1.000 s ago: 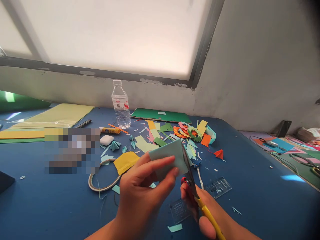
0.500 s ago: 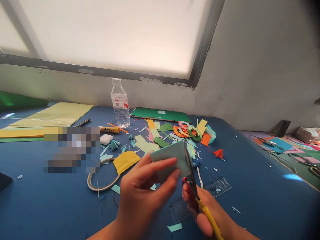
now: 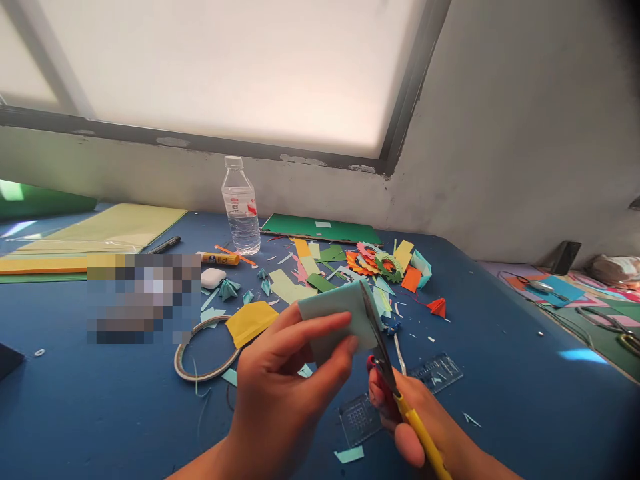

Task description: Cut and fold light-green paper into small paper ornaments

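Between the thumb and fingers of my left hand (image 3: pixel 295 373) is a folded piece of light blue paper (image 3: pixel 333 307), held up above the table. My right hand (image 3: pixel 415 413) grips a pair of scissors (image 3: pixel 385 363) with red and yellow handles. The blades lie across the right end of the paper, with a narrow strip showing on their far side. Below my hands, a clear plastic stencil ruler (image 3: pixel 443 371) rests on the table, partly hidden by my right hand. A small blue paper scrap (image 3: pixel 349 455) lies near it.
A water bottle (image 3: pixel 241 213) stands at the back. Coloured paper scraps (image 3: pixel 290 287) and paper rings (image 3: pixel 387 265) are heaped mid-table. A tape roll (image 3: pixel 183 363), yellow paper (image 3: pixel 251 321) and glue stick (image 3: pixel 220 259) lie to the left. An orange paper piece (image 3: pixel 437 307) sits right.
The scissor blades now sit a little further left on the paper, with a strip visible beyond them. My left hand has shifted slightly left and both hands keep their hold.
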A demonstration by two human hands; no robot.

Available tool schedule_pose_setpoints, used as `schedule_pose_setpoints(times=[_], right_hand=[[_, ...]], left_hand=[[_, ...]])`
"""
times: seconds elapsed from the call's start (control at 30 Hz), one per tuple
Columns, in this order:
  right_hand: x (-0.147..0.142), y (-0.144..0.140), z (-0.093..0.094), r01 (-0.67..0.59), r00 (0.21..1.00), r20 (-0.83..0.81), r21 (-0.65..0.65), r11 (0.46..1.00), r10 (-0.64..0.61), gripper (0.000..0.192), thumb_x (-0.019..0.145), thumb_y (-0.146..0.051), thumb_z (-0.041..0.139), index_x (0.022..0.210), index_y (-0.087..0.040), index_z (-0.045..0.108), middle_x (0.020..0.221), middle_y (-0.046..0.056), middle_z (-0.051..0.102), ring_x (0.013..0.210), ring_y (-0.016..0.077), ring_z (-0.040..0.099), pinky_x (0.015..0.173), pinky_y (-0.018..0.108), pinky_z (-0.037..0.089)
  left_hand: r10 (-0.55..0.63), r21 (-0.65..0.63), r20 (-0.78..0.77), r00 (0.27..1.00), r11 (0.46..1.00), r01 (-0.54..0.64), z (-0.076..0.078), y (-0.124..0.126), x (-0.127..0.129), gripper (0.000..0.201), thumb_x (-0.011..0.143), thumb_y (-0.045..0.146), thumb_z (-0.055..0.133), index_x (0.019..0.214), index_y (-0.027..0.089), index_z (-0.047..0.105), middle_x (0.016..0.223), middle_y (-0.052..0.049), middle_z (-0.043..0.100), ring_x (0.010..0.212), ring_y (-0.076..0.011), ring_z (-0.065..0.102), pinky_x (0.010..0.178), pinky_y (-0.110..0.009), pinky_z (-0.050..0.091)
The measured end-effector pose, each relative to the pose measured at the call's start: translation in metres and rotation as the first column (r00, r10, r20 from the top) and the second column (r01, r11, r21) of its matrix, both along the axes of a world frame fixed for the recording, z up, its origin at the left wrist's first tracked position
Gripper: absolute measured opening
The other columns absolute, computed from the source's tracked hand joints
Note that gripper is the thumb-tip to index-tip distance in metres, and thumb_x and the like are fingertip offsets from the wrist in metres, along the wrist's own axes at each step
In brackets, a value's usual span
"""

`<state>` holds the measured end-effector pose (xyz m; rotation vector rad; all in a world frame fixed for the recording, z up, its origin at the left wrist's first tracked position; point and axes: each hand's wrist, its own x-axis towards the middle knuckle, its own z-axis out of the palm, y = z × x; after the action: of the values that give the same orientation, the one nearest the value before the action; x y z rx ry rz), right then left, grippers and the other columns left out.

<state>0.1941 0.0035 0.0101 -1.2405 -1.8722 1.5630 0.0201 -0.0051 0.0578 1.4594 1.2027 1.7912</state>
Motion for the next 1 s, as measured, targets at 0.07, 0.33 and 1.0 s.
schedule_pose_setpoints(times=[0.07, 0.33, 1.0], right_hand=[[0.001, 0.001, -0.007, 0.038, 0.999, -0.01, -0.006, 0.999, -0.038, 0.054, 0.078, -0.075, 0.037, 0.073, -0.021, 0.039, 0.058, -0.004, 0.045, 0.046, 0.0097, 0.042, 0.046, 0.022, 0.029], [0.002, 0.0, -0.018, 0.05, 0.999, -0.022, 0.028, 0.998, -0.05, 0.062, 0.068, -0.082, 0.042, 0.079, -0.022, 0.042, 0.067, -0.002, 0.048, 0.053, 0.0119, 0.047, 0.049, 0.022, 0.034], [0.0, 0.004, -0.016, -0.024, 1.0, -0.01, -0.029, 0.999, 0.024, 0.043, 0.086, -0.063, 0.036, 0.076, -0.021, 0.04, 0.051, -0.005, 0.044, 0.046, 0.0116, 0.048, 0.051, 0.023, 0.034]], left_hand=[[0.002, -0.012, -0.011, 1.0, 1.0, -0.002, 0.0, -0.001, 0.0, 0.03, 0.062, 0.007, 0.075, 0.08, 0.032, 0.077, 0.063, 0.006, 0.057, 0.048, -0.0031, 0.051, 0.044, -0.006, 0.044], [-0.03, -0.032, -0.061, 0.998, 0.999, 0.028, -0.001, -0.001, -0.001, 0.028, 0.062, 0.009, 0.075, 0.082, 0.029, 0.077, 0.063, 0.004, 0.057, 0.047, -0.006, 0.053, 0.039, -0.01, 0.046], [-0.084, -0.051, 0.047, 0.995, 0.995, 0.086, -0.003, -0.001, -0.001, 0.03, 0.063, 0.008, 0.076, 0.082, 0.031, 0.077, 0.066, 0.005, 0.058, 0.051, -0.0054, 0.059, 0.046, -0.007, 0.049]])
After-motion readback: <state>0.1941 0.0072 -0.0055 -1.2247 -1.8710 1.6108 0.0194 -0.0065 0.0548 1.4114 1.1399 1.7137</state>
